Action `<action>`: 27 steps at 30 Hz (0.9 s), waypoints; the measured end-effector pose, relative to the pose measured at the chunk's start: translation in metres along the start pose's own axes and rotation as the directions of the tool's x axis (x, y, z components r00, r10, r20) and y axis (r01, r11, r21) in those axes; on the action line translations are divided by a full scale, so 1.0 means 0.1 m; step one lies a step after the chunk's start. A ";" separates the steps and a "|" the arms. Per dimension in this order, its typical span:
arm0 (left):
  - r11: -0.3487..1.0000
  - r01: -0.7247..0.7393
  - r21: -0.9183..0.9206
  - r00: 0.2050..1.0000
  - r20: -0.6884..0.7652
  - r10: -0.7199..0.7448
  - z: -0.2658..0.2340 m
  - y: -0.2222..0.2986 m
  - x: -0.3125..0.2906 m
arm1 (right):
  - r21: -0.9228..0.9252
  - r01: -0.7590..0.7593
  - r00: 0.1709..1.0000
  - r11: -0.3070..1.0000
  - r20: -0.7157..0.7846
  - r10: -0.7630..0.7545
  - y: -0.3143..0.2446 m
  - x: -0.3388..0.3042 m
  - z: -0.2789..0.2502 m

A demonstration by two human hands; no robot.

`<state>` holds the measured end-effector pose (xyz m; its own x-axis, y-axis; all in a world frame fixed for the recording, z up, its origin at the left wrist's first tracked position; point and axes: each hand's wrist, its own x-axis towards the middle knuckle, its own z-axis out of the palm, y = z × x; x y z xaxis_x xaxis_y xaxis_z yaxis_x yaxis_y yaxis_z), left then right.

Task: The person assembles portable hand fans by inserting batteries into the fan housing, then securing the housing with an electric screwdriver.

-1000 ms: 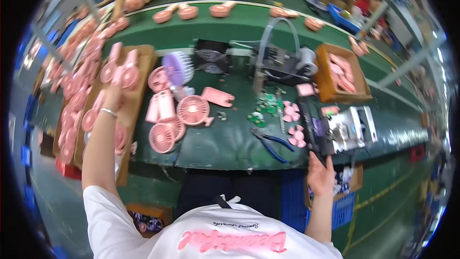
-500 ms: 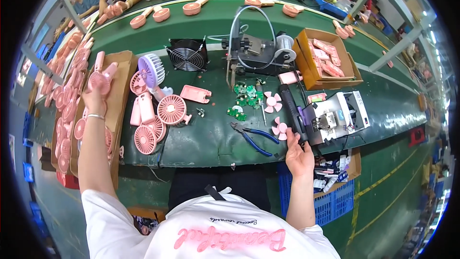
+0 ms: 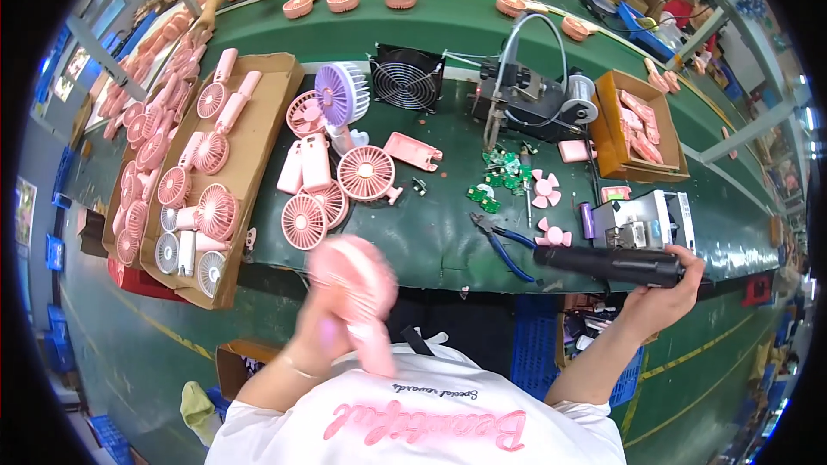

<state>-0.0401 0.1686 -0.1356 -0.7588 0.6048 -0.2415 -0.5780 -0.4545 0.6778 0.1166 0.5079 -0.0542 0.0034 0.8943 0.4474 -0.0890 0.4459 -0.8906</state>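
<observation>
Close to my body, in front of my shirt, my left hand (image 3: 320,327) is closed round a pink handheld fan (image 3: 355,275), smeared by motion. My right hand (image 3: 670,294) grips the end of a black electric screwdriver (image 3: 612,265), which lies level over the table's front edge, its other end pointing left. Blue-handled pliers (image 3: 506,250) are just left of that tool's tip. Above it are a pink fan blade (image 3: 553,234) and green circuit boards (image 3: 506,170). Several pink fan parts and a purple fan (image 3: 334,95) stand left of the middle.
A cardboard tray (image 3: 274,112) of pink and white fans fills the left side. Toward the back are a black metal fan (image 3: 407,79), a soldering machine with a wire spool (image 3: 579,102) and a box (image 3: 613,159) of pink shells. A conveyor (image 3: 465,34) carries fans; another person's arm (image 3: 215,0) reaches in.
My left hand has come from the tray toward my body with a pink fan. My right hand has taken hold of the electric screwdriver and swung it level. The view has shifted left.
</observation>
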 end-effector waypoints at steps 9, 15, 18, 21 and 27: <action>0.669 0.038 0.742 0.701 0.457 -0.547 -0.04 -0.21 0.01 | -0.100 0.103 0.982 0.990 0.171 -0.085 0.18 0.04 0.35; 0.916 -0.051 0.398 0.975 0.219 -0.041 0.04 -0.22 0.23 | -0.122 0.164 0.978 0.979 0.148 -0.145 -0.06 -0.03 0.46; 0.835 -0.286 0.470 0.958 0.119 0.261 -0.05 0.02 0.39 | -0.021 0.212 0.953 0.977 0.227 -0.202 -0.13 -0.19 0.37; 0.829 -0.458 0.322 0.850 -0.117 0.514 0.07 0.70 0.86 | -0.043 0.351 0.861 0.935 0.409 -0.304 -0.07 -0.38 0.34; 0.519 -0.352 0.779 0.926 0.210 0.313 0.12 1.92 1.83 | 0.635 -0.050 0.483 0.771 0.691 -0.538 -0.02 -0.36 0.55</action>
<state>-0.2862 0.1996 -0.0414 -0.8208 0.5553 0.1339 0.2008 0.0611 0.9777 0.0616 0.4729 -0.0636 -0.6386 0.1667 0.7513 -0.7014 0.2755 -0.6573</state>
